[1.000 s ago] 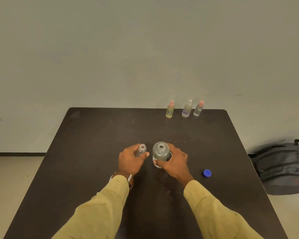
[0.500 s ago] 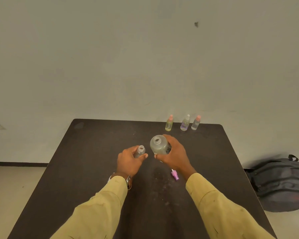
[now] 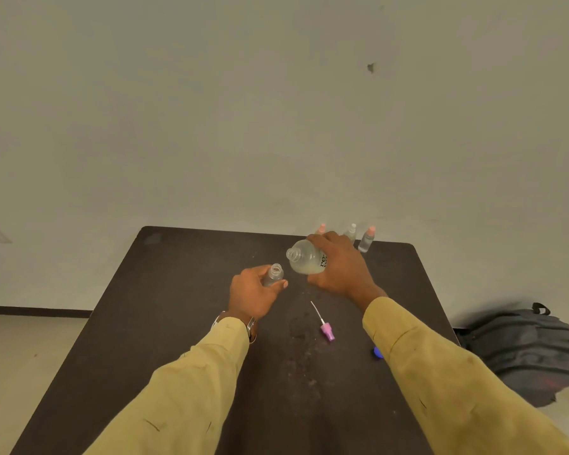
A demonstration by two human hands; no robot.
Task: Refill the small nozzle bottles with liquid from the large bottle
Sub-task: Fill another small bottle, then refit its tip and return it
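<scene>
Large bottle (image 3: 304,259) has tipped, right hand (image 3: 340,272) fingers (image 3: 324,239) clamped round it, left hand (image 3: 250,293) clamping small bottle (image 3: 273,275) over dark table (image 3: 165,307).

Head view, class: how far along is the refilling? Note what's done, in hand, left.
Done: purple nozzle and blue cap lie on the table. In hand: right hand tilts the large bottle toward the open small bottle gripped by the left hand. Left: pouring, refitting the nozzle.

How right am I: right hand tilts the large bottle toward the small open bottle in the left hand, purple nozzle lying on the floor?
Nearly: the head view shows the purple nozzle lying on the table, not the floor. The rest holds.
</scene>
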